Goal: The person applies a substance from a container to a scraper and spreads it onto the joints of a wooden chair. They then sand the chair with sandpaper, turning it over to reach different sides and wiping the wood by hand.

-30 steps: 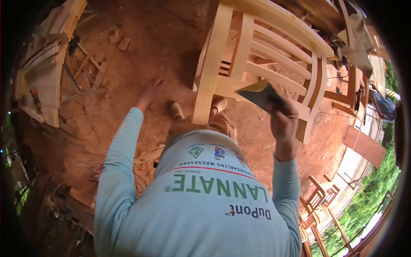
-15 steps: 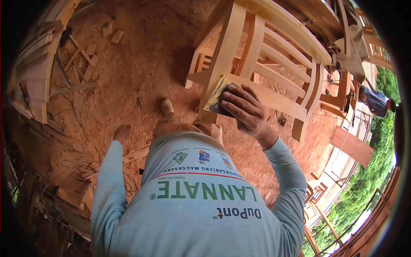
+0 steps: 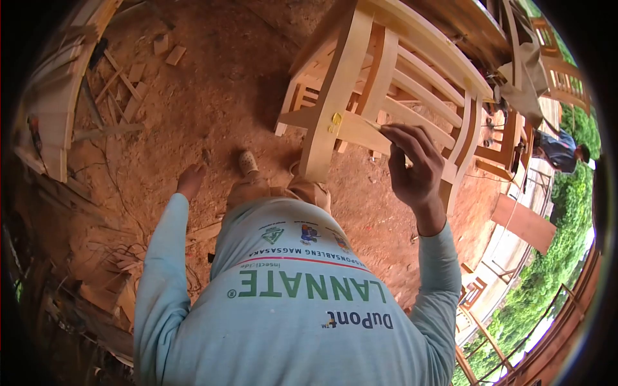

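Note:
Beside the pale wooden chair-like frame point(image 3: 328, 96), my right hand point(image 3: 417, 161) has its fingers bent, with the thumb below. A thin, pale sliver point(image 3: 374, 125) shows at its fingertips, too small to identify. Two small yellow patches point(image 3: 336, 119) mark the joint of the frame's broad curved post and a rail. My left hand point(image 3: 191, 181) hangs low at my left side, over the dirt floor and away from the frame. Its fingers are small and dark, and what they hold, if anything, cannot be made out.
Wood offcuts point(image 3: 132, 90) lie on the floor at the upper left, near a wooden panel structure point(image 3: 64, 109). My shod foot point(image 3: 248, 162) stands on the dirt. Another person point(image 3: 560, 152) is at the far right, near more wooden furniture point(image 3: 565, 80).
My right hand has moved right, off the post. The yellow-and-dark sheet under its fingers no longer shows as a flat sheet, and the yellow patches are uncovered. My left hand rose slightly.

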Demonstrator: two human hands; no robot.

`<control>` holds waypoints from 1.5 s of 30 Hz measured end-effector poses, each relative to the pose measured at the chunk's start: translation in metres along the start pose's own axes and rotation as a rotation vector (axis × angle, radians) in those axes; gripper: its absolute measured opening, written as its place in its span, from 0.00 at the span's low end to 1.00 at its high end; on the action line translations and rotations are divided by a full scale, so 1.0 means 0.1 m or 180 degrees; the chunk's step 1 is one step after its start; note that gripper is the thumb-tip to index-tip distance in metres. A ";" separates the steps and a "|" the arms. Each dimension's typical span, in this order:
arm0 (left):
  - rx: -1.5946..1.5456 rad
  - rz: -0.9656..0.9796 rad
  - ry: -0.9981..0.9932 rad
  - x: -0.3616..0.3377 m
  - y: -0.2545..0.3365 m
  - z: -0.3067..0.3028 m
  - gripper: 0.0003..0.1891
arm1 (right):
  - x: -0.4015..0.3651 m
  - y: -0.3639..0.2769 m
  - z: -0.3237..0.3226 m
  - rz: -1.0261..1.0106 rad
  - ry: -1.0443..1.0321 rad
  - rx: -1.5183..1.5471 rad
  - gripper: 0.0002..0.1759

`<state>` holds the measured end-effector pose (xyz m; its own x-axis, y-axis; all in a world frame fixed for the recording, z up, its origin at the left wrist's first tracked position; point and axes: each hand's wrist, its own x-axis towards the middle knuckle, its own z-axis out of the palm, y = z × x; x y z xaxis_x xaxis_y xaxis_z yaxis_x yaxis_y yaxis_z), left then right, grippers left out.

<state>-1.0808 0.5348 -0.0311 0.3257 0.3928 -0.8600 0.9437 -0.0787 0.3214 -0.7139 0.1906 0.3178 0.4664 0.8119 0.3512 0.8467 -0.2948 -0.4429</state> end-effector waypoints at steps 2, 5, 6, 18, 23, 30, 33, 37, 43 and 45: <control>0.0079 -0.0069 0.0020 -0.04 0.06 -0.02 0.35 | 0.09 -0.03 0.07 -0.0067 -0.0272 -0.0238 0.23; 0.0159 0.0152 0.0040 -0.01 0.04 -0.03 0.32 | 0.20 -0.08 0.25 -0.0157 -0.0526 -0.0504 0.24; 0.0175 0.0274 0.0043 0.02 -0.01 -0.02 0.31 | 0.22 -0.07 0.32 -0.0186 -0.0591 -0.0574 0.24; 0.0144 0.0202 0.0121 0.16 -0.50 0.13 0.32 | -0.08 -0.34 0.45 -0.0301 -0.1101 -0.0628 0.24; 0.0046 0.0173 -0.0043 0.31 -0.65 0.11 0.32 | 0.09 -0.17 0.26 -0.0153 -0.0514 -0.0500 0.22; -0.0038 -0.0108 0.0060 0.06 -0.20 0.05 0.36 | 0.06 -0.19 0.50 -0.0271 -0.0497 -0.0682 0.24; 0.0080 -0.0129 0.0032 0.18 -0.25 0.08 0.36 | -0.01 -0.24 0.56 -0.0253 -0.0672 -0.0705 0.25; -0.0152 -0.0055 0.0095 0.23 -0.38 0.15 0.35 | -0.06 -0.43 0.42 -0.0118 -0.0953 -0.0656 0.21; -0.0151 0.0246 0.0066 0.34 -0.58 0.18 0.28 | -0.19 -0.26 -0.24 0.1601 -0.0277 0.1209 0.12; 0.0043 0.0595 0.0119 0.81 -1.00 0.26 0.25 | -0.45 -0.15 -0.39 0.2125 0.0292 0.2339 0.13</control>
<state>-1.1471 0.5507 -0.1428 0.4933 0.4039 -0.7705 0.8677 -0.1657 0.4686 -0.7372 0.1387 0.3405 0.8333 0.5423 -0.1073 0.0494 -0.2664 -0.9626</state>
